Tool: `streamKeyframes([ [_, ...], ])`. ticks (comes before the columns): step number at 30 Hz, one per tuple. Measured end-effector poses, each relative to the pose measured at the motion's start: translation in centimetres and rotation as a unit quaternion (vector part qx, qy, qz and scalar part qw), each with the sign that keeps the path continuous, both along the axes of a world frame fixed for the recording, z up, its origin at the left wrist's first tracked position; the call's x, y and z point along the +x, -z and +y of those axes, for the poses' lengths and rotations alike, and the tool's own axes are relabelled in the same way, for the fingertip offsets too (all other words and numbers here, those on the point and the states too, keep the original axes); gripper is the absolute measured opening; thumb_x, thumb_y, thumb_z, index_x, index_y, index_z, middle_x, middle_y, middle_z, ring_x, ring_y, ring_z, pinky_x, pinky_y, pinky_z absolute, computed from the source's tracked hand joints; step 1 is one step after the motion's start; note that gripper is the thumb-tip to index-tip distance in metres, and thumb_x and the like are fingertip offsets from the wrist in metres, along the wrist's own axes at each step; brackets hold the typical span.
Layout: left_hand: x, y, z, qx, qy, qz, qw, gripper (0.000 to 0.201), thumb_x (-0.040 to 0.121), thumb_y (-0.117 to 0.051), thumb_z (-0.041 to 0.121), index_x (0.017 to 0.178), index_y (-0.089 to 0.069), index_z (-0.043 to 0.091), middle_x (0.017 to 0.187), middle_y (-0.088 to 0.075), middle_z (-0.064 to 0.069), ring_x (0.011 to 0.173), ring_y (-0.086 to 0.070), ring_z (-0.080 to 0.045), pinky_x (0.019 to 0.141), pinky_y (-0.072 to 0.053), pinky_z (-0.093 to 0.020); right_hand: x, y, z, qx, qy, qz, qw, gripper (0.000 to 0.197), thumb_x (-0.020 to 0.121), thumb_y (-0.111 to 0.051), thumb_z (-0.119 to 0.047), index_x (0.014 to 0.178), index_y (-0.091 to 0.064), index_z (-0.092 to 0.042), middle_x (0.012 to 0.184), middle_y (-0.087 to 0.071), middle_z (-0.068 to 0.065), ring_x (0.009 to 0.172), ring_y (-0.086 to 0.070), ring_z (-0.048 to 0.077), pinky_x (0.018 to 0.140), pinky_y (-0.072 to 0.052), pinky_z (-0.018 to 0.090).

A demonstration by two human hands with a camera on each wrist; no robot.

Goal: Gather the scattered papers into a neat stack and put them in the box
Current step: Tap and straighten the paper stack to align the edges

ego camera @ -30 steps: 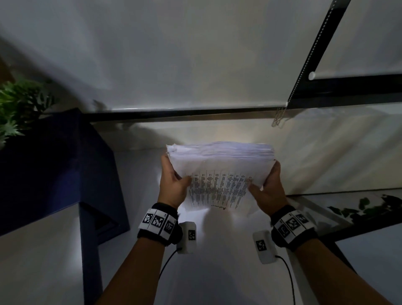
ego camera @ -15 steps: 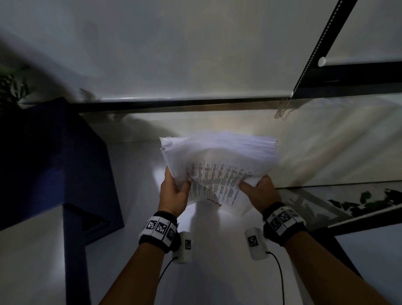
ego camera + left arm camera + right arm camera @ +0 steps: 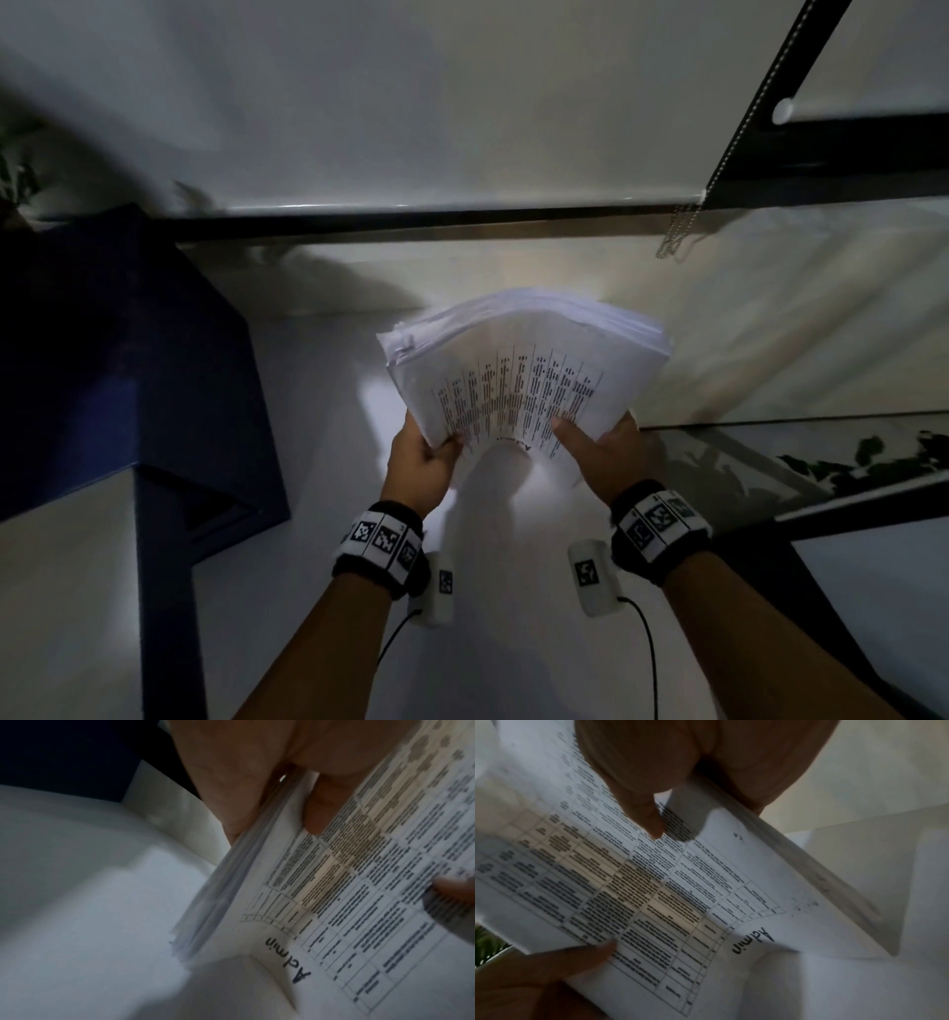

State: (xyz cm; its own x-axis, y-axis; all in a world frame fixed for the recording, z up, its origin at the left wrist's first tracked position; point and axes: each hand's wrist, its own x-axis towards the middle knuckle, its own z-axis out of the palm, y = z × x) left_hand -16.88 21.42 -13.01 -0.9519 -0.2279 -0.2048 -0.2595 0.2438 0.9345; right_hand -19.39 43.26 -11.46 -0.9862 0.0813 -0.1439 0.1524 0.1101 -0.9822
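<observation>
Left of the hands on the white table (image 3: 513, 642) stands one dark blue box (image 3: 123, 360). Above the table, well right of it, one stack of papers (image 3: 524, 380) is held tilted — long axis across, printed face toward the person. Two hands pinch its lower corners: left hand (image 3: 418, 462), right hand (image 3: 611, 452).

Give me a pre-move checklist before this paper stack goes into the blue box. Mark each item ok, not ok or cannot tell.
1. Left hand grips the paper stack: ok.
2. Right hand grips its other side: ok.
3. Stack edges squared: not ok, sheets fan and bow.
4. Stack lifted off the white table: ok.
5. Blue box within reach at left: ok.
6. Box opening free to take the stack: cannot tell, too dark.
</observation>
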Motion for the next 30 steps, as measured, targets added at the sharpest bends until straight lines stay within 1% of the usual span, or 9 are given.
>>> streamKeyframes([
  [3,-1.0,-0.3,0.3,0.019,-0.025,0.002,1.0,0.047,0.083,-0.061,0.011,0.128,-0.052,0.02,0.121,-0.064,0.003,0.115,-0.059,-0.024,0.099,-0.051,-0.049,-0.6,0.4,0.1,-0.001,0.019,0.007,1.0,0.024,0.083,-0.072,-0.021,0.101,-0.062,-0.032,0.096,-0.066,-0.018,0.094,-0.065,0.003,0.08,-0.052,0.02],
  [6,-1.5,0.0,0.6,0.027,-0.027,0.002,0.999,0.048,0.087,-0.06,0.0,0.13,-0.051,0.02,0.121,-0.063,0.002,0.114,-0.058,-0.022,0.096,-0.05,-0.041,-0.9,1.6,-0.1,0.011,0.018,0.009,1.0,0.034,0.084,-0.07,-0.025,0.117,-0.063,-0.022,0.102,-0.068,-0.015,0.094,-0.063,-0.006,0.075,-0.05,0.011],
  [9,-1.4,1.3,0.5,0.003,-0.021,-0.049,0.999,0.037,0.082,-0.063,-0.001,0.113,-0.061,0.02,0.108,-0.069,-0.001,0.103,-0.065,-0.026,0.087,-0.057,-0.044,-0.4,3.1,-0.1,0.028,0.0,-0.018,0.999,0.036,0.084,-0.07,-0.021,0.119,-0.063,-0.014,0.1,-0.068,-0.007,0.092,-0.063,-0.002,0.064,-0.048,0.003],
  [12,-1.4,2.4,-0.2,-0.029,0.006,-0.099,0.995,0.031,0.083,-0.065,0.005,0.111,-0.065,0.016,0.107,-0.07,-0.005,0.102,-0.065,-0.029,0.087,-0.057,-0.047,-0.5,3.6,0.4,0.053,-0.015,-0.039,0.998,0.032,0.083,-0.071,-0.023,0.113,-0.066,-0.012,0.093,-0.067,-0.005,0.085,-0.065,0.003,0.058,-0.048,0.005],
  [17,-1.2,3.4,-0.4,-0.075,0.01,-0.104,0.992,0.035,0.088,-0.066,0.011,0.123,-0.063,0.01,0.117,-0.066,-0.007,0.106,-0.061,-0.027,0.094,-0.052,-0.041,-0.6,3.9,0.6,0.087,-0.029,-0.033,0.995,0.027,0.084,-0.07,-0.028,0.106,-0.067,-0.013,0.086,-0.069,0.0,0.075,-0.065,0.007,0.064,-0.056,0.015],
  [20,-1.1,3.6,-0.4,-0.075,0.008,-0.106,0.992,0.036,0.085,-0.069,0.013,0.121,-0.064,0.01,0.116,-0.067,-0.007,0.105,-0.062,-0.026,0.092,-0.053,-0.04,-0.1,4.1,0.3,0.054,-0.021,-0.041,0.997,0.027,0.084,-0.071,-0.025,0.109,-0.067,-0.014,0.092,-0.068,-0.007,0.088,-0.067,0.009,0.067,-0.053,0.009],
  [23,-1.3,3.4,-0.6,-0.064,-0.002,-0.076,0.995,0.033,0.086,-0.07,0.012,0.118,-0.065,0.01,0.113,-0.068,-0.006,0.102,-0.062,-0.023,0.088,-0.053,-0.036,0.0,3.8,0.4,0.023,-0.001,-0.024,0.999,0.024,0.087,-0.068,-0.017,0.11,-0.062,-0.02,0.094,-0.062,-0.018,0.085,-0.058,-0.01,0.064,-0.045,0.0],
  [25,-1.3,3.2,-0.2,-0.062,-0.003,-0.073,0.995,0.032,0.089,-0.067,0.011,0.12,-0.064,0.009,0.113,-0.066,-0.004,0.101,-0.059,-0.02,0.088,-0.049,-0.033,0.3,4.0,0.3,0.009,0.002,-0.017,1.0,0.023,0.088,-0.067,-0.014,0.107,-0.059,-0.022,0.094,-0.059,-0.023,0.081,-0.057,-0.014,0.063,-0.043,-0.002],
  [30,-1.0,3.1,0.2,-0.067,0.015,-0.089,0.994,0.032,0.086,-0.066,0.007,0.118,-0.063,0.009,0.113,-0.068,-0.007,0.108,-0.062,-0.029,0.089,-0.053,-0.039,0.4,3.6,0.3,0.011,-0.001,-0.034,0.999,0.02,0.084,-0.071,-0.018,0.103,-0.063,-0.019,0.087,-0.063,-0.017,0.08,-0.06,0.0,0.057,-0.046,0.002],
])
